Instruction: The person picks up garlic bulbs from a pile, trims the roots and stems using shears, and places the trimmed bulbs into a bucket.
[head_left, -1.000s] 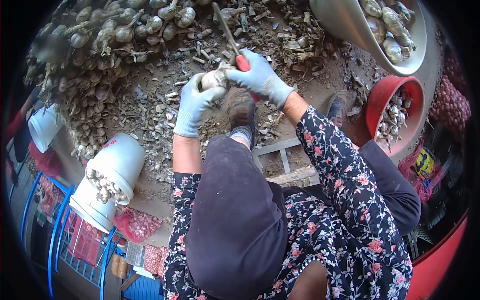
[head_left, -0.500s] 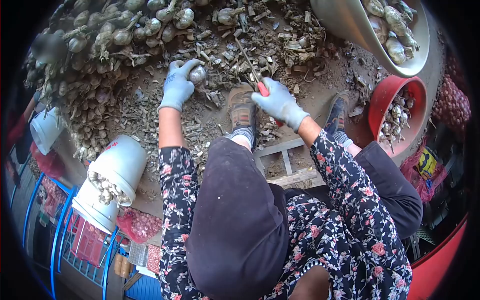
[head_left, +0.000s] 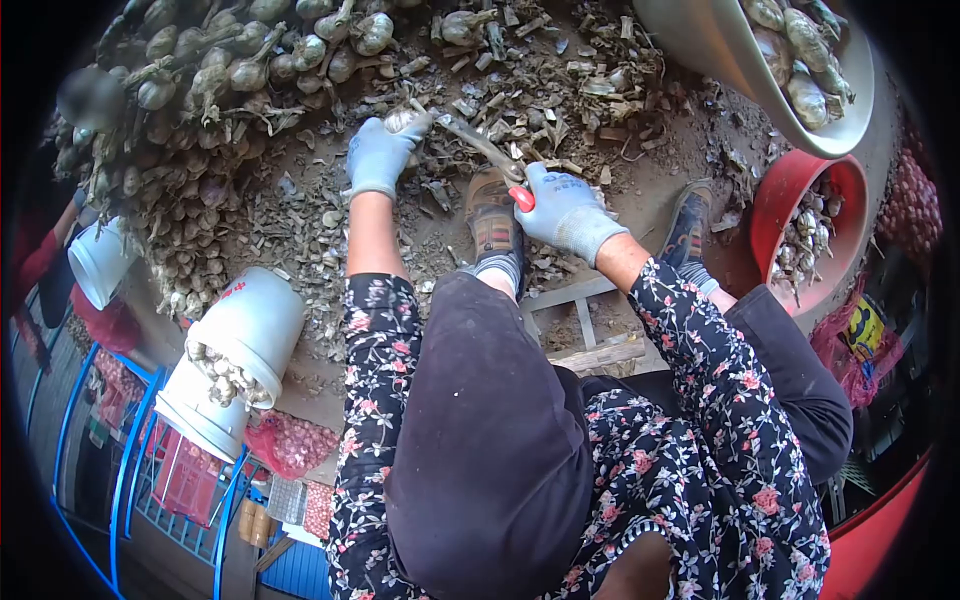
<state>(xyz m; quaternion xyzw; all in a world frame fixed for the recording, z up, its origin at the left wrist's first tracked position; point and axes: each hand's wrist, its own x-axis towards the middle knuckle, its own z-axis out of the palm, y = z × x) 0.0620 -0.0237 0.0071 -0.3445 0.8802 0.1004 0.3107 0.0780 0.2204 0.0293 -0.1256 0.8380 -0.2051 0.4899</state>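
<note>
My left hand [head_left: 381, 156], in a pale gloved covering, is closed on a garlic bulb [head_left: 402, 119] above the littered ground. Wrapped round the red handle of a cutting tool is my right hand [head_left: 568, 207], also gloved. The tool's metal blades [head_left: 484, 146] reach up and left, and their far end is beside the bulb. Whether the blades touch the bulb I cannot tell. Cut stalks and dry leaves [head_left: 560, 125] lie beneath both hands.
A garlic heap [head_left: 190, 150] fills the upper left. White buckets [head_left: 255, 320] tip over at left. A red tub [head_left: 855, 200] and a pale tub [head_left: 740, 60], both holding garlic, stand at right. My shoes [head_left: 492, 215] are below the litter.
My left hand has moved up and right with the bulb, and its fingers are closer together. The tool has tilted left, its far end now beside the bulb. The view has shifted slightly.
</note>
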